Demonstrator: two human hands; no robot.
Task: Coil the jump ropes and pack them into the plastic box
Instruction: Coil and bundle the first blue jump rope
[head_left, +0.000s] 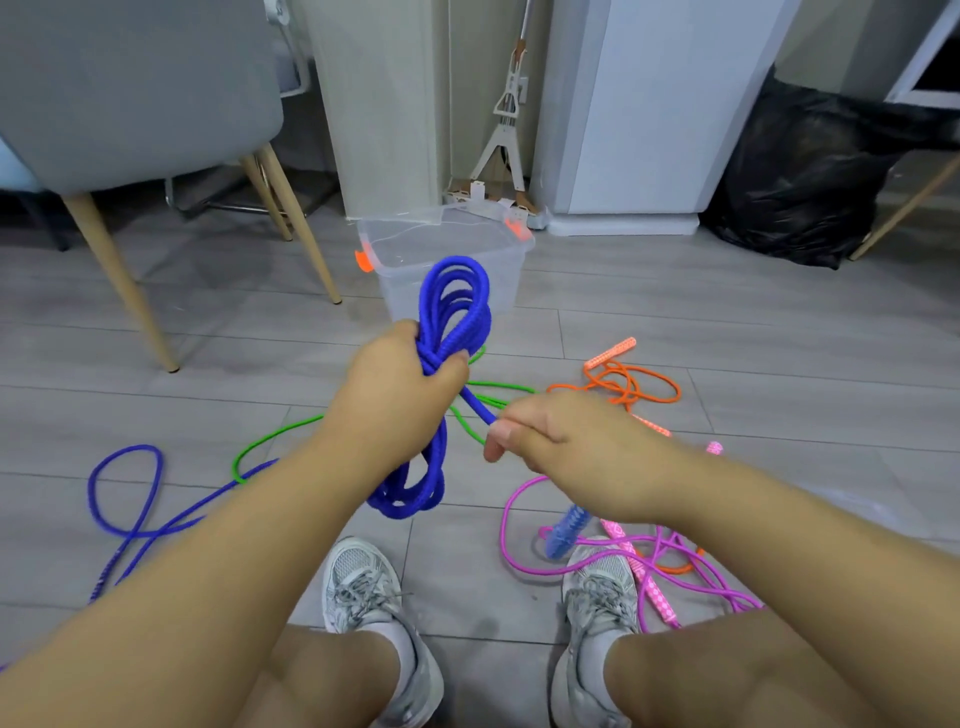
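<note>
Just before the plastic box (501, 278), the left hand (405, 376) clenched the coiled blue jump rope (457, 296); the right hand (550, 431) pinched its tail, which likely needed snug wraps round the middle.

Blue rope (452, 332), frame centre: bundled in long loops, upright, gripped mid-bundle by left hand (400, 379); one strand pinched by right hand (545, 431). Violet-blue rope (124, 493), lower left: loose loop on floor. Green rope (270, 441), centre: slack on floor. Orange rope (623, 387), right of centre: loose tangle. Pink rope (519, 519), lower right: sprawled. Clear plastic box (467, 249), upper centre: open-topped, orange latches.
</note>
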